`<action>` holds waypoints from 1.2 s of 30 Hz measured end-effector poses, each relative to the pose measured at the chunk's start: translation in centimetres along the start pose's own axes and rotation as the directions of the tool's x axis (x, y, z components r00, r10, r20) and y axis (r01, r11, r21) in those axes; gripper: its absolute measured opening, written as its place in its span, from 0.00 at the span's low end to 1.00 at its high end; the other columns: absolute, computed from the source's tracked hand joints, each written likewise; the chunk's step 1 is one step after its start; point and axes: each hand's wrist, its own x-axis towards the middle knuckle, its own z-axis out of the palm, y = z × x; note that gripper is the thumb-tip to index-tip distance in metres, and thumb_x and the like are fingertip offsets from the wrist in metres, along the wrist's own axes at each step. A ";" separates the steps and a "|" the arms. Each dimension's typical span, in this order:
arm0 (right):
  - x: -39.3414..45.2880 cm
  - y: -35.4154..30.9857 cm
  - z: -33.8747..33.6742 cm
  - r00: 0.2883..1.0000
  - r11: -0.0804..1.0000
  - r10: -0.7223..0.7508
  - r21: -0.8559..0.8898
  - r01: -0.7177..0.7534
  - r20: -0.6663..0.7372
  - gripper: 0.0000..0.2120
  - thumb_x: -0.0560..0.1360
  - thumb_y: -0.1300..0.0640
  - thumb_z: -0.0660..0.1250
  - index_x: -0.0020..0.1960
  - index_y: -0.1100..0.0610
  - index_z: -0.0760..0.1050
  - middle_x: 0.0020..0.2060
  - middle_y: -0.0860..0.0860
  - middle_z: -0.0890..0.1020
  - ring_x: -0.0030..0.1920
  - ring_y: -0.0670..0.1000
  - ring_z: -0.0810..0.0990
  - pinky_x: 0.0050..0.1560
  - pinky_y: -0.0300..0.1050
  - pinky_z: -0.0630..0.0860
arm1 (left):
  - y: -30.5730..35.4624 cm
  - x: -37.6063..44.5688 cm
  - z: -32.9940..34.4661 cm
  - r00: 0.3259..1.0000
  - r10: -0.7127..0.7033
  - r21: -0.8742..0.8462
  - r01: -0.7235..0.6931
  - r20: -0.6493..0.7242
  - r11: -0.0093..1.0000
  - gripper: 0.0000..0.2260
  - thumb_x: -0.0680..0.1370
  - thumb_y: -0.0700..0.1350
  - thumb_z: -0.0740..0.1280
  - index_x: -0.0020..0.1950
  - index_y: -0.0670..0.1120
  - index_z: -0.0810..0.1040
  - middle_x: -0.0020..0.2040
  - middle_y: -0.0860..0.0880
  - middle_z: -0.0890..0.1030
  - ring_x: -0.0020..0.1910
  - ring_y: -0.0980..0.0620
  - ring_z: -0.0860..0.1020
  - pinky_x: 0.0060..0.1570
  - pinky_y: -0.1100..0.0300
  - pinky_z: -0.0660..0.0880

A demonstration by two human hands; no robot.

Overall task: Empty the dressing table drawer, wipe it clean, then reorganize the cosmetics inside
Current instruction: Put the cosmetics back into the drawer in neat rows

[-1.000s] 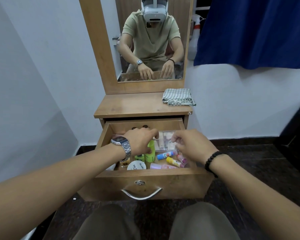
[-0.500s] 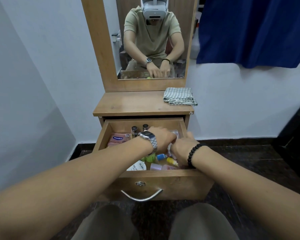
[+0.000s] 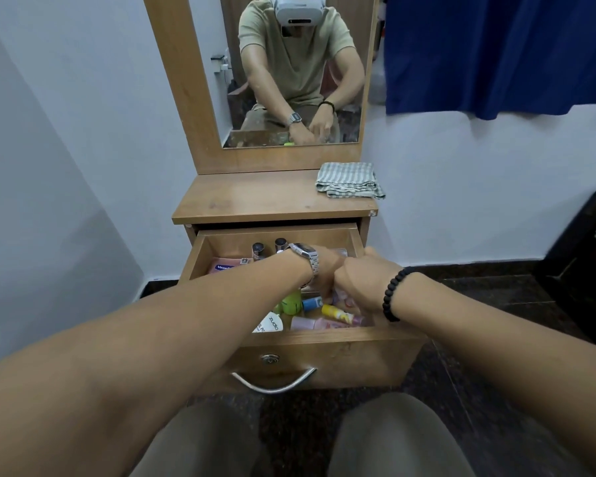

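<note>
The wooden drawer [image 3: 221,256] of the dressing table [image 3: 255,197] stands pulled out toward the person's knees, its metal handle [image 3: 273,382] at the front. Both hands reach down into its right half and meet there, side by side and touching.

The left hand [image 3: 327,266], with a metal wristwatch [image 3: 305,254] on the wrist, crosses over from the left with its back up; its fingers point down among the cosmetics and are hidden, so I cannot tell whether they hold anything. The right hand [image 3: 362,280], with a black bead bracelet [image 3: 393,294] at the wrist, is bent with knuckles up and fingers curled downward over a pale pinkish clear packet [image 3: 344,299] just beneath it; whether it actually grips that packet cannot be made out.

Just in front of the hands lie a green bottle [image 3: 291,301], a small blue tube [image 3: 312,302], a yellow tube [image 3: 336,313], a pink tube [image 3: 319,323] and a white round lid marked "zudio" [image 3: 270,323]. Behind the left forearm, toward the drawer's back wall, stand two dark-capped bottles [image 3: 258,250], and a pink Vaseline packet [image 3: 226,265] lies at the back left.

On the table top, at its right rear corner, sits a folded striped cloth [image 3: 350,180], well apart from both hands. The mirror [image 3: 300,70] above reflects the person bent over the drawer.
</note>
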 end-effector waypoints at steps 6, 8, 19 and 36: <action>-0.2 0.7 1.6 0.967 0.998 -0.006 0.057 0.021 -0.253 0.09 0.76 0.61 0.66 0.53 0.51 0.79 0.39 0.46 0.78 0.48 0.52 0.78 0.54 0.47 0.64 | -1.2 0.6 0.6 0.998 0.055 -0.029 -0.055 -0.012 0.998 0.12 0.71 0.46 0.75 0.51 0.45 0.77 0.55 0.44 0.81 0.54 0.44 0.78 0.50 0.56 0.72; -0.3 1.0 1.8 0.958 0.996 -0.003 0.088 0.029 -0.287 0.07 0.75 0.59 0.67 0.50 0.50 0.78 0.37 0.45 0.77 0.47 0.51 0.78 0.52 0.46 0.62 | -1.6 0.7 0.4 0.998 0.067 -0.040 -0.067 0.000 0.997 0.13 0.69 0.46 0.77 0.46 0.47 0.75 0.54 0.44 0.81 0.53 0.44 0.78 0.51 0.55 0.73; -1.0 1.2 3.1 0.892 0.978 0.065 0.208 0.034 -0.448 0.06 0.76 0.59 0.63 0.47 0.49 0.74 0.38 0.48 0.79 0.44 0.53 0.77 0.46 0.44 0.61 | -2.1 1.1 -0.1 0.990 0.142 -0.061 -0.140 0.027 0.988 0.28 0.66 0.50 0.79 0.61 0.42 0.75 0.56 0.44 0.80 0.53 0.44 0.78 0.55 0.49 0.76; -0.2 1.6 4.8 0.892 0.960 0.059 0.270 0.072 -0.449 0.08 0.76 0.60 0.65 0.50 0.47 0.76 0.38 0.49 0.80 0.41 0.55 0.78 0.38 0.44 0.68 | -1.9 0.6 -0.6 0.988 0.142 -0.041 -0.139 0.059 0.989 0.13 0.69 0.49 0.76 0.50 0.45 0.82 0.48 0.47 0.83 0.45 0.47 0.79 0.44 0.59 0.73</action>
